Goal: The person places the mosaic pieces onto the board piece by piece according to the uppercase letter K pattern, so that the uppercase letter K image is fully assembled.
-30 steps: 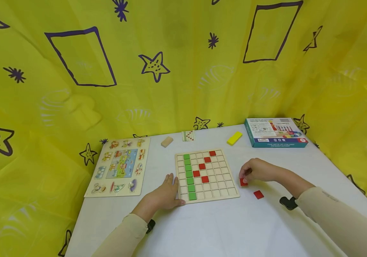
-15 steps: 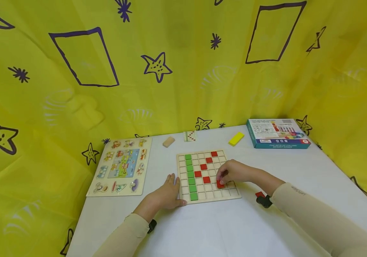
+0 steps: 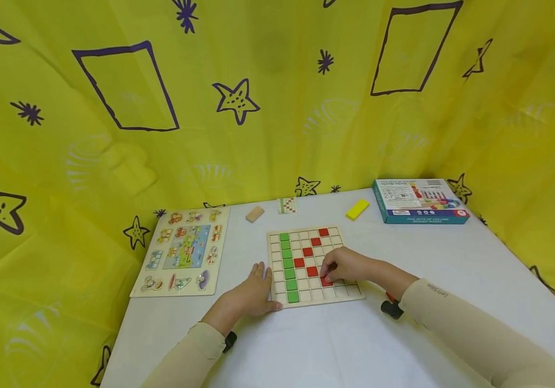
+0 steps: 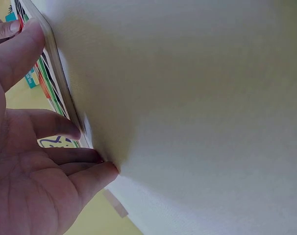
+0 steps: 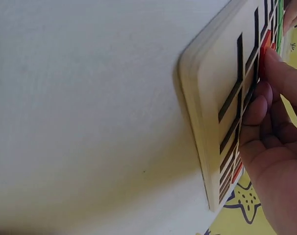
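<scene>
The wooden grid board (image 3: 316,295) lies on the white table, with a column of green square tiles (image 3: 289,274) along its left and several red tiles (image 3: 308,252) in a diagonal. My left hand (image 3: 250,295) rests at the board's left edge, fingers extended and thumb at the near corner; the left wrist view shows its fingertips against the rim. Over the board's lower middle, my right hand (image 3: 347,264) holds a red square tile (image 3: 326,282) with thumb and fingers. In the right wrist view the thumb (image 5: 278,66) is on that tile, which touches the grid.
A picture puzzle board (image 3: 180,253) lies at the left. Along the back are a wooden block (image 3: 255,214), a small pattern card (image 3: 287,205), a yellow block (image 3: 357,209) and a cardboard box (image 3: 420,202). Another red tile (image 3: 389,296) is mostly hidden by the right wrist.
My right hand has carried a red tile from the table right of the board onto the grid, then slightly further left. The left hand has stayed at the board's edge.
</scene>
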Demonstrator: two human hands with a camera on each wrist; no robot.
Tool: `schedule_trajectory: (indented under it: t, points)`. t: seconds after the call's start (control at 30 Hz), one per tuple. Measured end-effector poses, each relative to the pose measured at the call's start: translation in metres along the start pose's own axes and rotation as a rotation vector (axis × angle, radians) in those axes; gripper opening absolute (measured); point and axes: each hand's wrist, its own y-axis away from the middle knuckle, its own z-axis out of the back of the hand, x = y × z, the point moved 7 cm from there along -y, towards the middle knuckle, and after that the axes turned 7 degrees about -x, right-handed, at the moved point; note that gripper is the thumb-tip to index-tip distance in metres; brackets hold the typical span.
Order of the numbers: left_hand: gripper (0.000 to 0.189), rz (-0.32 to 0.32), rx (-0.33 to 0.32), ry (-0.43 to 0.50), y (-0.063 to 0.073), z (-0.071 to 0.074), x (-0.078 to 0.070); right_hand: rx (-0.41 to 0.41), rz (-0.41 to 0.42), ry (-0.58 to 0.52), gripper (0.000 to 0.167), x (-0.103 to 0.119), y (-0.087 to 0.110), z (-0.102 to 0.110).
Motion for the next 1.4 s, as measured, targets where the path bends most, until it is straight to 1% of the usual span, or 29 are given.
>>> schedule_trajectory:
  t: [0.23,0.37,0.5,0.6,0.73,0.87,1.0,1.17,1.3,1.4]
  points:
    - [0.097,0.009,0.0,0.005,0.001,-0.001,0.003,-0.009,0.018,0.016,0.011,0.002,0.0,-0.001]
    - [0.097,0.004,-0.003,0.017,-0.001,-0.003,0.003,-0.009,-0.018,-0.004,0.009,0.0,0.007,0.003]
    - [0.097,-0.006,-0.004,0.016,-0.004,-0.007,0.001,-0.023,-0.087,-0.016,0.008,-0.008,0.023,0.017]
    - [0.097,-0.004,0.0,-0.005,-0.005,-0.009,0.001,-0.033,-0.098,-0.003,0.011,-0.016,0.04,0.03]
    - [0.098,0.01,0.001,-0.015,-0.005,-0.007,0.002,-0.029,-0.12,0.032,0.015,-0.027,0.064,0.045]
    - [0.097,0.011,0.001,-0.009,-0.003,-0.004,0.003,-0.011,-0.188,0.063,0.019,-0.04,0.088,0.052]
    - [0.097,0.005,0.0,-0.01,-0.002,-0.003,0.004,-0.002,-0.205,0.065,0.022,-0.049,0.108,0.054]
    - [0.097,0.009,-0.002,-0.009,-0.002,-0.002,0.003,-0.003,-0.184,0.052,0.022,-0.054,0.121,0.052]
    - [0.097,0.009,0.001,-0.004,-0.002,-0.003,0.003,-0.013,-0.166,0.049,0.019,-0.056,0.125,0.051]
    - [0.097,0.011,0.004,-0.006,-0.002,-0.003,0.004,-0.019,-0.169,0.051,0.018,-0.056,0.126,0.049]
